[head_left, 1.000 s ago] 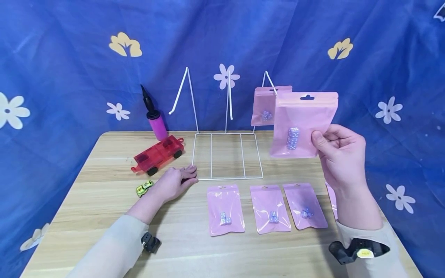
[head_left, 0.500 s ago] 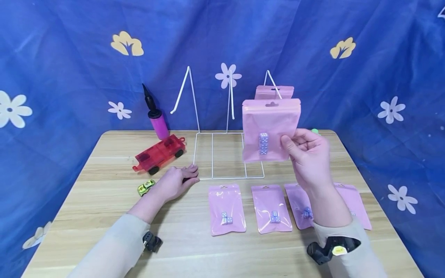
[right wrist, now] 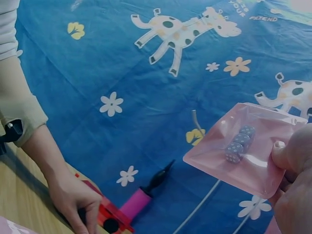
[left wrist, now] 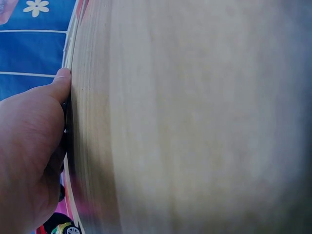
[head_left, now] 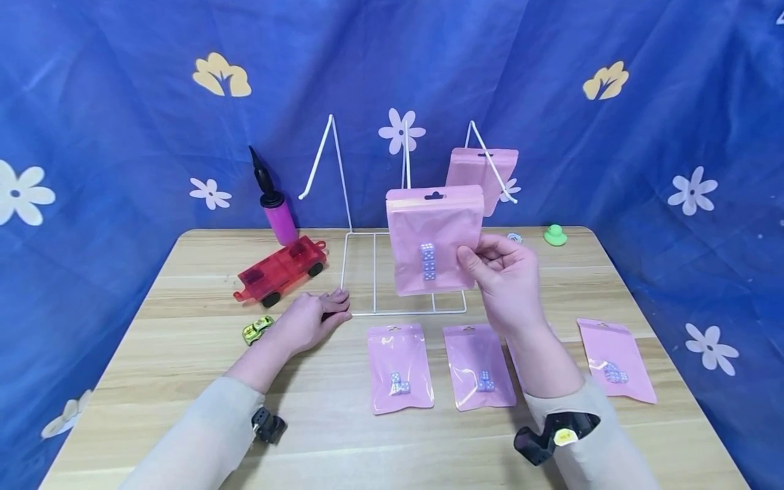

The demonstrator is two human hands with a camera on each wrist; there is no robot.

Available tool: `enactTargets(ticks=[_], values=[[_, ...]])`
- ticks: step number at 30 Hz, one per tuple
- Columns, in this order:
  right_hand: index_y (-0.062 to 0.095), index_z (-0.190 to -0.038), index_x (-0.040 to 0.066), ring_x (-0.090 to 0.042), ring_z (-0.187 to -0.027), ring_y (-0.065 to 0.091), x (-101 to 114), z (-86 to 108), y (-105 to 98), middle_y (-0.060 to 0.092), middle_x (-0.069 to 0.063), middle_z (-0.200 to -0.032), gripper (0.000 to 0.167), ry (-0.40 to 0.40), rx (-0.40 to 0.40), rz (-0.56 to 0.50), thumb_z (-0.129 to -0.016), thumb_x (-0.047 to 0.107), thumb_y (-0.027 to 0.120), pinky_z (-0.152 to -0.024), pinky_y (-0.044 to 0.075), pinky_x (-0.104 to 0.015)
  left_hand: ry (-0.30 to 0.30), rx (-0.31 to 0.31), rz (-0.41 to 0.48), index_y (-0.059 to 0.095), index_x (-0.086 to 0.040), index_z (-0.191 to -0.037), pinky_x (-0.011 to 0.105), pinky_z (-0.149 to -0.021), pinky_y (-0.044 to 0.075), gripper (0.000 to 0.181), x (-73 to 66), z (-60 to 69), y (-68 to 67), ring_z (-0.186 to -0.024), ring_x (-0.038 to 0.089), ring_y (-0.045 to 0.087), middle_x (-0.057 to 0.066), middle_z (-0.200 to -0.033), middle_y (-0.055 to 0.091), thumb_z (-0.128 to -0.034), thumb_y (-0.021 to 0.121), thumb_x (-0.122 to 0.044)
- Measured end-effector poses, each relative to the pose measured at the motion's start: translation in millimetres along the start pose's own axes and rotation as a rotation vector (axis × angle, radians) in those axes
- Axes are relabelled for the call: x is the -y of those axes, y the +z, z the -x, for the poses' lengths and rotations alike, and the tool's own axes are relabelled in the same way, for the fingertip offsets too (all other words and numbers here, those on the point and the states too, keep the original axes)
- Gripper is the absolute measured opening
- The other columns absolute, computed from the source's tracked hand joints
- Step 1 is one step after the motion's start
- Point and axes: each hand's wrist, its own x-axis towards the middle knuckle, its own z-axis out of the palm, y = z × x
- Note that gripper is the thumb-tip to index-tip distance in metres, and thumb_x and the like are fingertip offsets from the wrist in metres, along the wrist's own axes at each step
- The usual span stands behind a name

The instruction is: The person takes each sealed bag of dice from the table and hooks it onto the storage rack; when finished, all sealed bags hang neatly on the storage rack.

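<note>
In the head view, my right hand (head_left: pixel 511 289) pinches the right edge of a pink zip bag (head_left: pixel 450 231). Dice stand stacked in a column inside it, and its hang hole faces up. The bag is held upright in front of the middle hook of a white wire display rack (head_left: pixel 375 272). At the rack's front left corner, my left hand (head_left: pixel 303 323) grips the wire between fingers and thumb; the left wrist view shows the thumb (left wrist: pixel 61 85) against it. Another pink bag (head_left: pixel 480 167) hangs from the right hook, partly hidden by the held one.
Pink dice bags lie in front: a left one (head_left: pixel 398 354), a middle one (head_left: pixel 471 354), a right one (head_left: pixel 612 350), and one mostly behind my right forearm. Left stand a purple pump (head_left: pixel 280 221), red toy wagon (head_left: pixel 282 272) and green toy car (head_left: pixel 257 330). A green duck (head_left: pixel 554 235) sits back right.
My right hand has carried the bag leftward and slightly lower, from beside the right hook to before the middle one. The duck and right-hand bag have come into view. My left hand stays put.
</note>
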Motion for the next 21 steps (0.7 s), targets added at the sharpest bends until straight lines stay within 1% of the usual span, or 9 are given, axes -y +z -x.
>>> enactTargets(ticks=[4,9,14,21], values=[[0.078,-0.091,0.004,-0.011,-0.075,0.072,-7,0.2,5,0.078,-0.005,-0.083,0.029,0.002,-0.008,0.024,-0.089,-0.023,0.069,-0.066,0.056,-0.019,-0.001,0.008,0.003,0.075,0.001,-0.127,0.052,-0.110,0.047,0.035,-0.7,-1.1,-1.0,-0.133,0.034,0.059,0.019,-0.137,0.066,-0.0994,0.078,-0.020],[0.077,-0.089,0.004,-0.012,-0.073,0.072,-17,-0.3,10,0.077,-0.005,-0.081,0.028,0.012,-0.017,0.016,-0.089,-0.023,0.069,-0.061,0.054,-0.018,0.006,-0.003,0.002,0.075,0.002,-0.126,0.051,-0.110,0.048,0.034,-0.9,-1.6,-1.4,-0.131,0.033,0.061,0.019,-0.135,0.067,-0.0987,0.079,-0.018],[0.075,-0.088,0.002,-0.013,-0.074,0.072,-23,-0.9,12,0.077,-0.006,-0.081,0.025,0.027,-0.013,0.012,-0.089,-0.022,0.070,-0.063,0.055,-0.019,0.005,-0.006,-0.001,0.076,0.002,-0.126,0.051,-0.109,0.048,0.034,-1.1,-1.7,-1.5,-0.131,0.033,0.061,0.019,-0.134,0.068,-0.0984,0.079,-0.018],[0.075,-0.088,0.004,-0.013,-0.074,0.072,-31,-2.1,12,0.078,-0.005,-0.082,0.025,0.037,-0.022,0.028,-0.089,-0.021,0.071,-0.064,0.056,-0.019,0.010,-0.001,0.001,0.076,0.002,-0.126,0.052,-0.109,0.048,0.033,-2.6,-1.2,-1.8,-0.132,0.033,0.061,0.018,-0.134,0.068,-0.0983,0.079,-0.016]])
